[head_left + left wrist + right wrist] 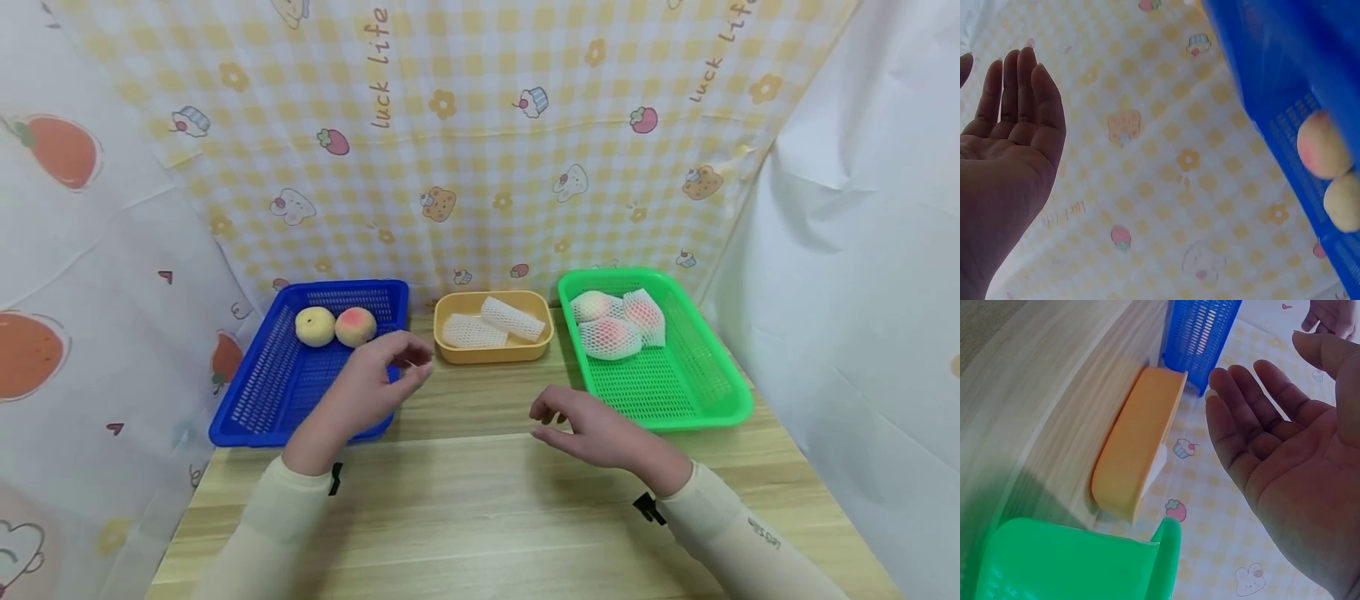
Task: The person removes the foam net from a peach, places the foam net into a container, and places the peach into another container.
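Observation:
My left hand hovers by the right side of the blue basket, its fingers loosely bent and nothing in them. Two peaches lie at the back of that basket: a pale yellow peach and a pink-blushed peach. My right hand is held over the table at the near left of the green basket, also holding nothing, as the right wrist view confirms. Three peaches in white foam nets sit at the back left of the green basket.
Between the baskets stands a yellow-orange container with white foam net sleeves in it. All stand on a wooden table. A checked cloth hangs behind, and white cloth hangs at the sides.

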Demonstrator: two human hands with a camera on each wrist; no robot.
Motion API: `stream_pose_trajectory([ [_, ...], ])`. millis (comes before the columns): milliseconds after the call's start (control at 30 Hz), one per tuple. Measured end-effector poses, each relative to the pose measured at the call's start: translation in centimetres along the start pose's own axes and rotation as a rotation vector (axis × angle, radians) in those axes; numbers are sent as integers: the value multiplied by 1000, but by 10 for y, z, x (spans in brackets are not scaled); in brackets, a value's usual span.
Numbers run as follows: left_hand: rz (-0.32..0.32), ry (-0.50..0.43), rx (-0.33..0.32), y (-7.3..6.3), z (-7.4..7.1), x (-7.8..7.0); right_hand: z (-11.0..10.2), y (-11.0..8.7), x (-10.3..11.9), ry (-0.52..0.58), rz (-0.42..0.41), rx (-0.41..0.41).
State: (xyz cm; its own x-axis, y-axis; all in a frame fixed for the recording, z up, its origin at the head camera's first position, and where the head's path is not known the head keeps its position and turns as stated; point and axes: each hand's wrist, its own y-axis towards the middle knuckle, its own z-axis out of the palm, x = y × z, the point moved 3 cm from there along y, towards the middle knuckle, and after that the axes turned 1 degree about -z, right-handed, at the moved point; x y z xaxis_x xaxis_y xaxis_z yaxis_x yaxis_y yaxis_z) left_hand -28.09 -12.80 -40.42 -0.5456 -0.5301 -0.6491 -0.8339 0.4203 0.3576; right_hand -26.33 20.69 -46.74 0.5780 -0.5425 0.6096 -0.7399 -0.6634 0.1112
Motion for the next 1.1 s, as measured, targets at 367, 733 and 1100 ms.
stream_pose_trajectory([
  [367, 3, -32, 260, -13, 80, 0, 4, 0, -3, -28, 8, -1],
  [733, -27, -58, 289, -18, 92, 2, 7, 0, -4, -8, 10, 0],
  [1100, -50, -3, 287, -22, 92, 4, -5, -4, 1, 5, 23, -30],
])
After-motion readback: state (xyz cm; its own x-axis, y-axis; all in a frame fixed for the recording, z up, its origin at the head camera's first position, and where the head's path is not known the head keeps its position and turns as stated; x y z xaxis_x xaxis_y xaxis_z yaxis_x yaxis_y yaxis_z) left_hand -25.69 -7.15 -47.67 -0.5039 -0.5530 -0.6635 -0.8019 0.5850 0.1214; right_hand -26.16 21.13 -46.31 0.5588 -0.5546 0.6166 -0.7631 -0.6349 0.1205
